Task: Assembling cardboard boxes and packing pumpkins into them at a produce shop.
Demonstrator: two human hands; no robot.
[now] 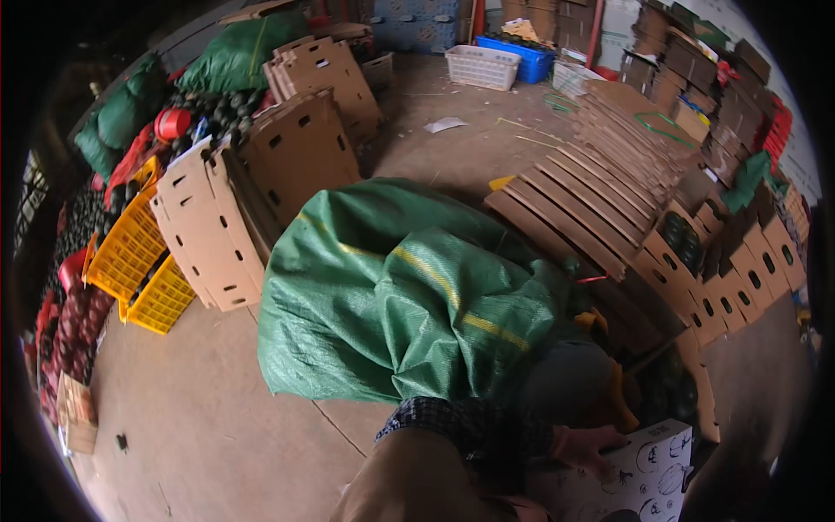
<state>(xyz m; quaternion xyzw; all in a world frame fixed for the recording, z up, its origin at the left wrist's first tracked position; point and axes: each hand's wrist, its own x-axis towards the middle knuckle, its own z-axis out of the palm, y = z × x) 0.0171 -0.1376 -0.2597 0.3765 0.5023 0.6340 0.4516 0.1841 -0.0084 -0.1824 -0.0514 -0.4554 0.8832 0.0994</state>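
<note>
A large green woven sack (417,287) with yellow stripes bulges in front of me. My left arm, in a brown and dark checked sleeve, bends across below it. At the lower right my left hand (590,450), in a pinkish glove, holds the upper part of a white printed carton (659,466). A pinkish patch at the bottom edge may be part of my right hand (522,507); its fingers are hidden. Dark green round produce (665,385), blurred and shaded, lies just behind the carton. A grey rounded thing with yellow-orange material beside it sits between sack and carton.
Folded cardboard sheets (209,228) stand left of the sack, beside yellow crates (134,241) and heaped dark produce. Flattened cardboard (574,196) is stacked to the right, near open cartons (737,287). White (483,67) and blue crates (522,59) stand at the back.
</note>
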